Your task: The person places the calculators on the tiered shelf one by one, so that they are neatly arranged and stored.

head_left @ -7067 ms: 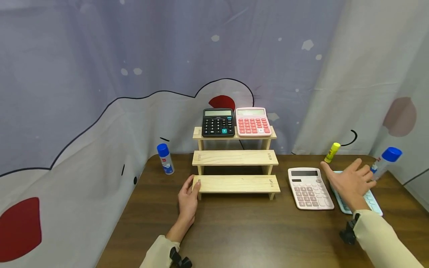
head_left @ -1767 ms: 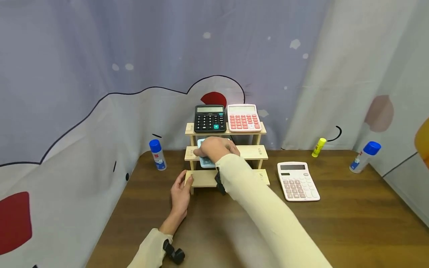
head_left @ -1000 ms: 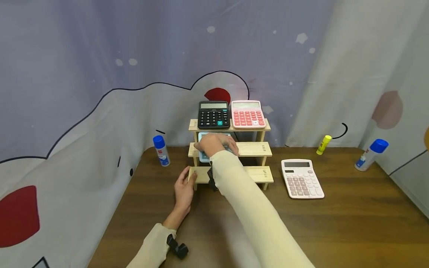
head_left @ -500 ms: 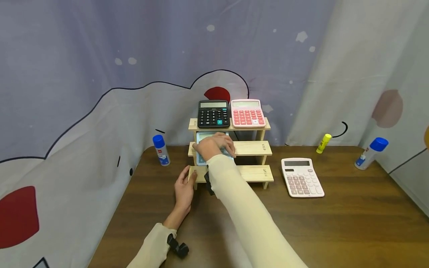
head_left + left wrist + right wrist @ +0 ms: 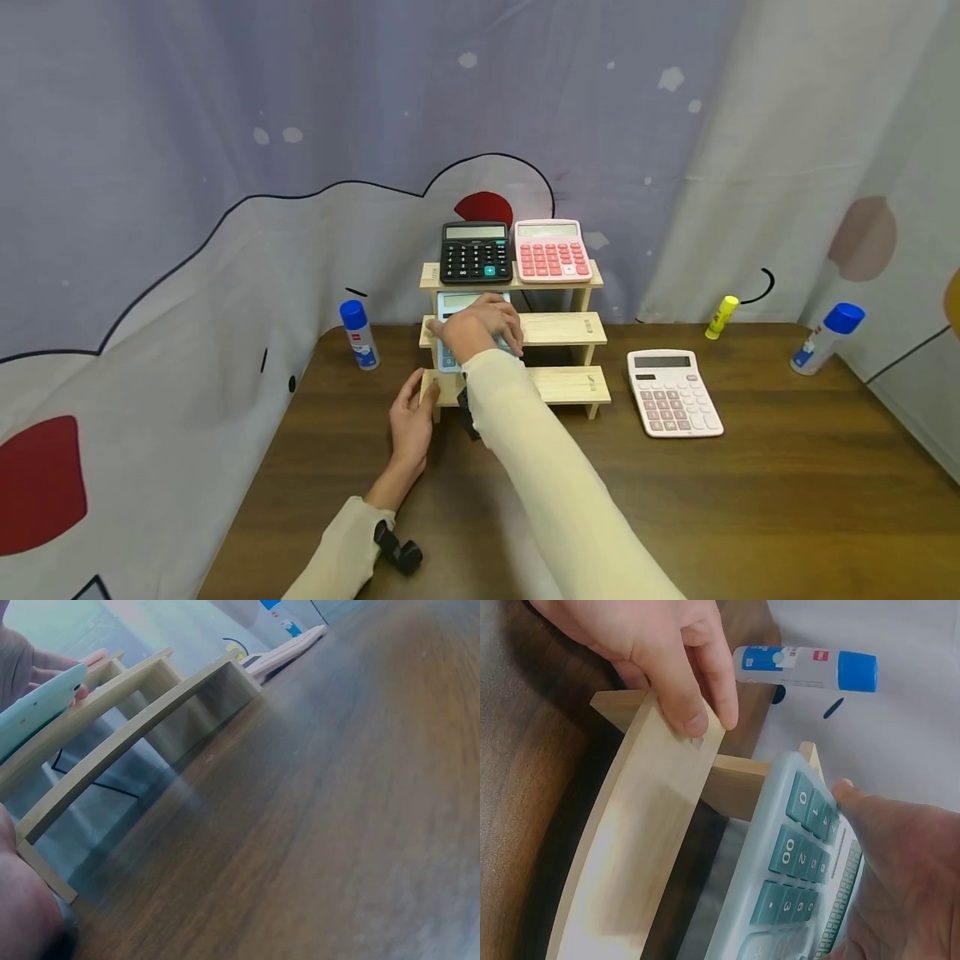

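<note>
A three-tier wooden stand point(image 5: 566, 383) rises from the brown table. My left hand point(image 5: 411, 425) grips the left end of its lowest shelf, thumb on top, as the right wrist view shows up close. Over the left part of the middle shelf, my right hand point(image 5: 480, 327) holds a light blue calculator point(image 5: 780, 855) by its sides, thumb at the left edge. That calculator leans back with its keys facing out, and the hand covers much of it in the head view. A black calculator point(image 5: 476, 260) and a pink calculator point(image 5: 553, 257) stand side by side on the top shelf.
A pale pink calculator point(image 5: 675, 396) lies on the table right of the stand. Behind it stands a small yellow tube point(image 5: 722, 317). Blue-capped bottles stand at the left point(image 5: 360, 336) and far right point(image 5: 827, 338). A patterned curtain point(image 5: 300, 250) hangs behind the table.
The light blue calculator has gone from the table at right to the middle shelf in my right hand. Lately it has shifted slightly left there. My left hand keeps its grip.
</note>
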Demonstrator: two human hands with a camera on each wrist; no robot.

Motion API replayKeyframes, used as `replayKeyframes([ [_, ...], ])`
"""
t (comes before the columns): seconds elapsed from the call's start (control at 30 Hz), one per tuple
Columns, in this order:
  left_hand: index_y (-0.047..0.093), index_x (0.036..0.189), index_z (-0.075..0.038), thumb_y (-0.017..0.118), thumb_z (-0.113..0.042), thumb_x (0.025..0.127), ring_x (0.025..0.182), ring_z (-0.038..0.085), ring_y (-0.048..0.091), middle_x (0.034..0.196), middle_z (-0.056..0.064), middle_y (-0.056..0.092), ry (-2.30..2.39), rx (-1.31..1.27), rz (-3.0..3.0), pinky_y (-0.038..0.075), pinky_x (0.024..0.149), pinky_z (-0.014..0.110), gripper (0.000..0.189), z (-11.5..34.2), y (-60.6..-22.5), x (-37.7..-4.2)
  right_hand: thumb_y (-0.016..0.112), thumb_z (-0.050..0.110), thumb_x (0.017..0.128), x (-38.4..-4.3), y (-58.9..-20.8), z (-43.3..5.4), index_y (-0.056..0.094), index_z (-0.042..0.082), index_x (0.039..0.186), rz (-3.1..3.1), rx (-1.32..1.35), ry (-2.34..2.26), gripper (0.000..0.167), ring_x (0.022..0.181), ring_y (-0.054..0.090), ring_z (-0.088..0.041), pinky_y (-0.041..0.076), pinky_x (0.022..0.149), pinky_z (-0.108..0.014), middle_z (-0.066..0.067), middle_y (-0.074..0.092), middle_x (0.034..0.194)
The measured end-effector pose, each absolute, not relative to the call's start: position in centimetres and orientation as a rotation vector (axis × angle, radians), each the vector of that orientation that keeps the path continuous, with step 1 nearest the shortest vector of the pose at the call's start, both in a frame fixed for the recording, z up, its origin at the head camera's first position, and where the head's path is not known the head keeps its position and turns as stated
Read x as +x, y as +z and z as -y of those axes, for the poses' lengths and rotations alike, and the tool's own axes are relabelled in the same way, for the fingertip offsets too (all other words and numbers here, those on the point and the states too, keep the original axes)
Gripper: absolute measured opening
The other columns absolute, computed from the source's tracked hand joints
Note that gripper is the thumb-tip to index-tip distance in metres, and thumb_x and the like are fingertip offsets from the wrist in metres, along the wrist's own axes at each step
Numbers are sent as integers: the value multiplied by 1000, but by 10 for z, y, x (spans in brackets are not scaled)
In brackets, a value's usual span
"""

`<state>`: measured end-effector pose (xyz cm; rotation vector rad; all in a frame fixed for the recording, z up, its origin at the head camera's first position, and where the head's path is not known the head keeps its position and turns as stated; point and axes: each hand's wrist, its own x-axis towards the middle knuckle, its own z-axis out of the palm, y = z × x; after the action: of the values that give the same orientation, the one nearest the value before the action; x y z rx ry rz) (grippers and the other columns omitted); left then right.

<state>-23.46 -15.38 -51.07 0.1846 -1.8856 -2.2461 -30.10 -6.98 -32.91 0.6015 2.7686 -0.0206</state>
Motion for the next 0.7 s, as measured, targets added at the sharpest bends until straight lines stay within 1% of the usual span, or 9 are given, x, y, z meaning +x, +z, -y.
replayKeyframes([
  [0.03, 43, 150, -7, 63, -23, 100, 134, 23, 52, 147, 15, 51, -2246, 186, 1885, 50, 94, 17, 56, 154, -511, -235, 32, 91, 81, -297, -325, 69, 8, -1, 156, -2771, 579, -31, 122, 108, 59, -46, 58, 82, -54, -29, 40, 141],
  [0.17, 44, 150, -7, 63, -21, 100, 134, 22, 52, 148, 14, 50, -2252, 203, 1886, 50, 95, 20, 55, 153, -511, -236, 29, 90, 83, -289, -319, 65, 12, -4, 156, -2799, 507, -7, 120, 113, 58, -45, 58, 85, -52, -28, 36, 146],
  [0.27, 44, 149, -6, 63, -19, 100, 136, 25, 50, 150, 16, 48, -2252, 207, 1877, 50, 94, 18, 55, 152, -510, -236, 28, 91, 82, -287, -316, 60, 13, -4, 156, -2817, 456, 21, 121, 114, 59, -45, 57, 86, -54, -28, 36, 149],
  [0.4, 44, 149, -5, 63, -18, 100, 136, 25, 50, 150, 17, 47, -2248, 196, 1868, 50, 90, 16, 54, 150, -510, -237, 29, 91, 82, -288, -308, 53, 19, -2, 157, -2834, 377, 114, 120, 123, 56, -46, 52, 96, -58, -26, 36, 153],
  [0.5, 45, 149, -5, 63, -19, 99, 134, 24, 52, 150, 16, 48, -2241, 179, 1870, 50, 89, 15, 55, 150, -510, -236, 30, 88, 85, -287, -296, 50, 32, 3, 155, -2833, 274, 221, 110, 128, 54, -42, 45, 104, -61, -20, 43, 152],
  [0.57, 44, 149, -4, 63, -19, 100, 133, 24, 53, 151, 16, 46, -2235, 169, 1873, 50, 89, 14, 55, 151, -510, -236, 30, 86, 87, -285, -287, 50, 43, 8, 150, -2834, 173, 271, 101, 126, 57, -38, 43, 106, -60, -16, 49, 148],
  [0.6, 44, 149, -4, 63, -18, 100, 133, 24, 53, 153, 16, 44, -2234, 168, 1870, 50, 89, 14, 55, 152, -510, -236, 31, 84, 88, -284, -283, 50, 46, 10, 149, -2834, 118, 273, 97, 124, 58, -36, 42, 107, -60, -15, 52, 146],
  [0.7, 43, 149, -3, 62, -16, 100, 133, 25, 52, 156, 15, 39, -2225, 163, 1872, 49, 90, 14, 55, 153, -510, -235, 34, 79, 92, -278, -275, 50, 53, 15, 145, -2843, -80, 255, 85, 127, 56, -35, 41, 109, -58, -12, 53, 147],
])
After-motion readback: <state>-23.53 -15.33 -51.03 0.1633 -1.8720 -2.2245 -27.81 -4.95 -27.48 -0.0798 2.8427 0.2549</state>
